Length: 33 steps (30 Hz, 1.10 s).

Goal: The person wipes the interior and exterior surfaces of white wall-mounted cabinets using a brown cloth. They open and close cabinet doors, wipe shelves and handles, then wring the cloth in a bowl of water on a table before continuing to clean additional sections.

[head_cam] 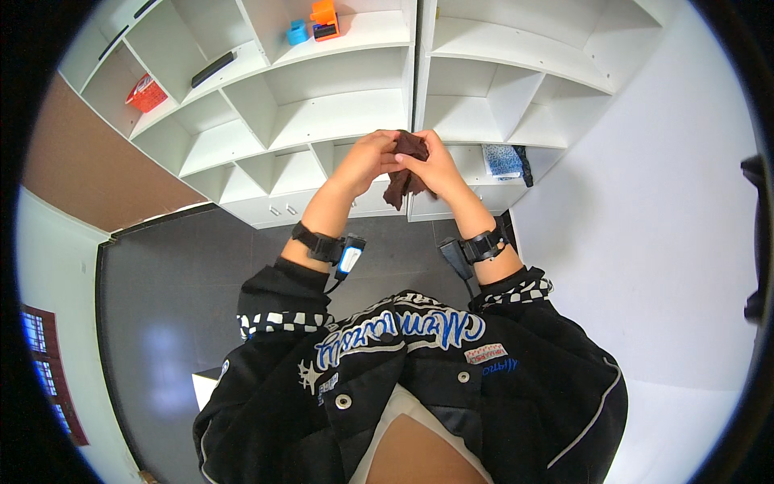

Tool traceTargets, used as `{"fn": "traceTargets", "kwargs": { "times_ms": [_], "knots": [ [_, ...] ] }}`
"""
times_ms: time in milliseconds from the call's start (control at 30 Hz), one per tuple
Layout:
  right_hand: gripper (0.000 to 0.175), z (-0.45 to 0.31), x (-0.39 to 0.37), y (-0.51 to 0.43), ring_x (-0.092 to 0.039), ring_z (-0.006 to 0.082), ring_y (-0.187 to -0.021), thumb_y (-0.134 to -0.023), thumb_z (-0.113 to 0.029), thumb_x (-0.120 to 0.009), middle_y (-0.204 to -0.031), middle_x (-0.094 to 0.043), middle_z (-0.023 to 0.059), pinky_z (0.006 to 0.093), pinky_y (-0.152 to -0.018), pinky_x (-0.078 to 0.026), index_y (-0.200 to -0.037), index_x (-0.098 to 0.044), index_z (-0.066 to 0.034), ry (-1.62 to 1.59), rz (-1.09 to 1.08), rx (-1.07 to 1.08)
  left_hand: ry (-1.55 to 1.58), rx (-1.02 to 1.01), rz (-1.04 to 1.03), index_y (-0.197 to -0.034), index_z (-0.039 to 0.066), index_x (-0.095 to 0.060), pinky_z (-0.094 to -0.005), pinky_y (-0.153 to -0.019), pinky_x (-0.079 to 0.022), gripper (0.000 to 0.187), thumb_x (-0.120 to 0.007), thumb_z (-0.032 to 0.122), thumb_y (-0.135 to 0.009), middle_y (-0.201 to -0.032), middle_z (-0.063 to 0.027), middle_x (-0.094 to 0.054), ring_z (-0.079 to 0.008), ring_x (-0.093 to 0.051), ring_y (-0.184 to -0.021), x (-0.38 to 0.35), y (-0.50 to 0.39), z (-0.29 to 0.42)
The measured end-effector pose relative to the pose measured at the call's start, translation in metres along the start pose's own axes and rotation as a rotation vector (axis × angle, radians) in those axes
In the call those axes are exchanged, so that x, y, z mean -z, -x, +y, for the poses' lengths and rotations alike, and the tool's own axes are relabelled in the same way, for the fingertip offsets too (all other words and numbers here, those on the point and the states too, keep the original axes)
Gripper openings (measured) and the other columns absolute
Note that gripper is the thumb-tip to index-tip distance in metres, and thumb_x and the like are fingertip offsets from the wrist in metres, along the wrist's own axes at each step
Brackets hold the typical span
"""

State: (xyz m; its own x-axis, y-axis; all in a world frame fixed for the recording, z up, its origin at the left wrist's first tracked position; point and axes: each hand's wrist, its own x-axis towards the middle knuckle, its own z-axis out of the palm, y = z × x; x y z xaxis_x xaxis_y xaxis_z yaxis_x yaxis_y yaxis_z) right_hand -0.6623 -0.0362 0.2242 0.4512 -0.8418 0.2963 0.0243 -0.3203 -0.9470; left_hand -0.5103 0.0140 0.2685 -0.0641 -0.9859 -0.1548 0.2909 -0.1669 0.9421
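Observation:
Both my hands grip a crumpled dark brown cloth (406,181), held up in front of the white shelving unit (338,112). My left hand (367,158) has its fingers against the cloth's left side, and my right hand (435,164) pinches it from the right with the thumb across the front. A loose end of the cloth hangs below my fingers. Parts of the cloth are hidden behind the hands. A black strap with a small device sits on each forearm.
An orange toy (325,21) and a blue toy-like object (297,32) stand on an upper shelf. At left are a red basket (146,94) and a black bar-shaped object (212,69). A folded blue-and-white patterned cloth (502,161) lies on a lower right shelf beside a black item (523,165).

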Motion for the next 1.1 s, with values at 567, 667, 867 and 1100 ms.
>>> {"fn": "traceTargets", "kwargs": {
  "times_ms": [567,667,867,1100],
  "knots": [
    [0.017,-0.019,0.072,0.009,-0.059,0.0126,-0.087,-0.094,-0.005,-0.048,-0.096,-0.062,0.0055,0.0269,-0.079,-0.049,-0.111,-0.051,-0.0025,-0.242,-0.154,-0.052,-0.904,-0.665,0.207,-0.094,-0.001,-0.06,-0.0276,-0.07,-0.05,0.014,-0.065,0.007,-0.084,-0.083,-0.0057,-0.065,-0.013,-0.061,-0.076,-0.01,0.017,0.012],
    [0.017,-0.018,0.091,0.004,-0.06,0.0132,-0.084,-0.095,-0.003,-0.046,-0.096,-0.062,0.0063,0.026,-0.072,-0.05,-0.111,-0.052,-0.0004,-0.239,-0.15,0.006,-1.055,-0.683,0.231,-0.094,0.0,-0.059,-0.0272,-0.069,-0.049,0.012,-0.064,0.006,-0.084,-0.083,-0.0066,-0.064,-0.0122,-0.06,-0.076,-0.029,0.005,0.02],
    [0.017,-0.012,0.125,0.001,-0.059,0.0117,-0.086,-0.096,-0.007,-0.046,-0.097,-0.062,0.0041,0.0265,-0.075,-0.048,-0.11,-0.053,-0.0003,-0.296,-0.045,-0.014,-0.612,-0.427,0.136,-0.097,0.004,-0.054,-0.0235,-0.072,-0.043,0.009,-0.059,0.009,-0.09,-0.086,-0.0007,-0.057,-0.0084,-0.051,-0.079,-0.063,-0.03,0.016],
    [0.081,-0.015,0.148,0.028,-0.046,0.0269,-0.123,-0.085,-0.067,-0.043,-0.136,-0.045,0.0142,0.0411,-0.101,-0.041,-0.137,-0.037,-0.0048,-1.097,-0.066,-0.206,-0.269,-0.405,0.078,-0.101,0.005,-0.052,-0.0246,-0.075,-0.044,0.013,-0.056,0.013,-0.091,-0.088,-0.0028,-0.058,-0.0106,-0.053,-0.082,-0.139,-0.072,0.013]
  ]
}}
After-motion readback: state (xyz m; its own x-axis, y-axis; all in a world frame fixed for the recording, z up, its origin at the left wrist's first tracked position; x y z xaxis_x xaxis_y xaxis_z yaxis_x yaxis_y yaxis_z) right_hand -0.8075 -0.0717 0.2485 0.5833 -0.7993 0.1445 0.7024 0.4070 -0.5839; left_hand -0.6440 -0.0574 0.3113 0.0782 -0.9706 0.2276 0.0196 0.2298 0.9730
